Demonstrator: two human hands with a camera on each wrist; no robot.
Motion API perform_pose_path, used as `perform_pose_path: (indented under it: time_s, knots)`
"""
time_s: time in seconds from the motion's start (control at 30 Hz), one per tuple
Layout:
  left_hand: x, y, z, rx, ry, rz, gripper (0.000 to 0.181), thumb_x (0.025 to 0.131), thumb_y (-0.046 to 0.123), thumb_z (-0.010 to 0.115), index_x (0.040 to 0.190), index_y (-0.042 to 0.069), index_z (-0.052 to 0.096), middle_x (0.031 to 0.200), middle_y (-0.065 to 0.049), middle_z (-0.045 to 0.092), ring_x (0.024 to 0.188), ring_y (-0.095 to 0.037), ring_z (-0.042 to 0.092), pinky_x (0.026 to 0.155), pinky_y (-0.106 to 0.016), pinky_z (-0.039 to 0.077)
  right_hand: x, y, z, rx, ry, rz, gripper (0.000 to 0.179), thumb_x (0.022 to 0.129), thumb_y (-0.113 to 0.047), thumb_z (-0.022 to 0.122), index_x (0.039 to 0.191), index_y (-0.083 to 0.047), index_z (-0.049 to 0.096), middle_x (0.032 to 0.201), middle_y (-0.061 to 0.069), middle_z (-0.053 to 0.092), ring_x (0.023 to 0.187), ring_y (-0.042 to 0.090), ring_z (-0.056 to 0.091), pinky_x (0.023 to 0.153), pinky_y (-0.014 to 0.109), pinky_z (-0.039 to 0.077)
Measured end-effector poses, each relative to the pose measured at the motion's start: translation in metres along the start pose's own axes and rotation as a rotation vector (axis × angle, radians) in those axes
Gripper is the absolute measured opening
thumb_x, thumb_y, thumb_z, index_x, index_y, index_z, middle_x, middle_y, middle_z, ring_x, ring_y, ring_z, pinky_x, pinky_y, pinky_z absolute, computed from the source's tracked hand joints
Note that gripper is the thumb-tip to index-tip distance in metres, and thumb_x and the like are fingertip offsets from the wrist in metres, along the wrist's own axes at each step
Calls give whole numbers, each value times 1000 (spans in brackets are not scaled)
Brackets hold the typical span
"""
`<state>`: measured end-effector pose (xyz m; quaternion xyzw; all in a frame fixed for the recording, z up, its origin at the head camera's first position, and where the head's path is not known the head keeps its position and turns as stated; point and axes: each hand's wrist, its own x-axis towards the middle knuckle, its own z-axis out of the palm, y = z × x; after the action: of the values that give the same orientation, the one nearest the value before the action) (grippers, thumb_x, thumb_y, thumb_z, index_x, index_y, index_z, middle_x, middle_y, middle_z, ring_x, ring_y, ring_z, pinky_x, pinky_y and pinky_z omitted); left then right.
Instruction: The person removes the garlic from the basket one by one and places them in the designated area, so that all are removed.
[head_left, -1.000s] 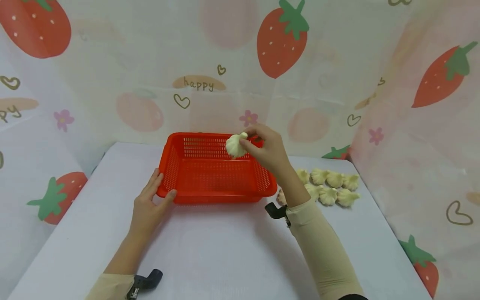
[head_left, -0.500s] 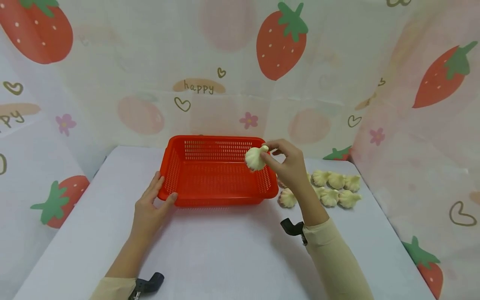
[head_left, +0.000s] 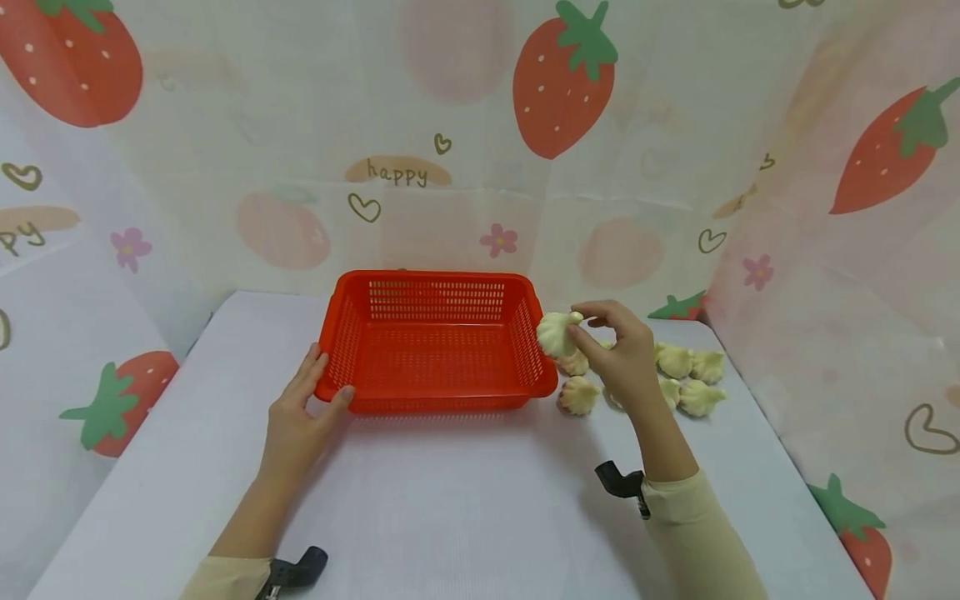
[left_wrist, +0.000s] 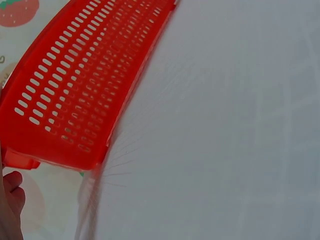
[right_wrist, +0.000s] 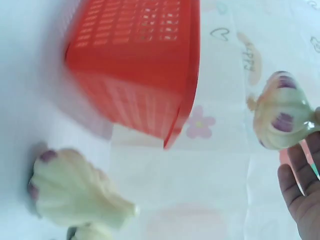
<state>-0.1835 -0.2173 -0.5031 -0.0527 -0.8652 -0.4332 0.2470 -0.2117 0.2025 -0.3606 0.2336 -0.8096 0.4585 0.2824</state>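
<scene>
A red plastic basket (head_left: 442,403) with slotted walls rests on the white table. My left hand (head_left: 296,421) holds its near left corner, thumb at the front and fingers along the left side; in the left wrist view only a few fingertips (left_wrist: 15,187) show. Between thumb and fingers, my right hand (head_left: 622,354) pinches a garlic bulb (head_left: 556,335) by its stem, just at the basket's right rim. The right wrist view shows purple patches on this held bulb (right_wrist: 281,112). More garlic bulbs (head_left: 578,396) lie beneath and beyond the right hand, partly hidden by it.
Several pale garlic bulbs (head_left: 701,398) sit in rows on the right of the table (head_left: 450,500). A fabric backdrop (head_left: 442,225) with printed strawberries rises behind and at both sides.
My right hand has carried the garlic bulb rightward and lower, from over the basket's inside to its right rim. The left hand and basket stay nearly where they were.
</scene>
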Motion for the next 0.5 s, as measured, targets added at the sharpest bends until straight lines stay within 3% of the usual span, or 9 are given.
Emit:
perform_pose_path:
  time_s: [0.13,0.2,0.5]
  knots:
    - [0,0,0,1,1,6,72,92,33,78,155,16,47,163,3,39,150,-22,38,112,-11,31,-6,3,-11,-9,8,-18,25,86,9,76,110,4,73,106,19,74,98,12,64,92,28,54]
    - [0,-1,0,2,1,8,72,92,32,78,155,16,47,163,4,39,150,-22,39,108,-4,26,-9,6,-17,-20,17,-21,26,86,9,76,111,3,73,106,20,73,98,11,64,92,25,53]
    - [0,-2,0,-2,7,6,72,93,37,77,155,16,47,163,3,39,150,-23,40,108,-4,27,-17,19,-39,-41,71,12,28,85,12,75,112,6,74,107,23,72,101,4,61,94,18,50]
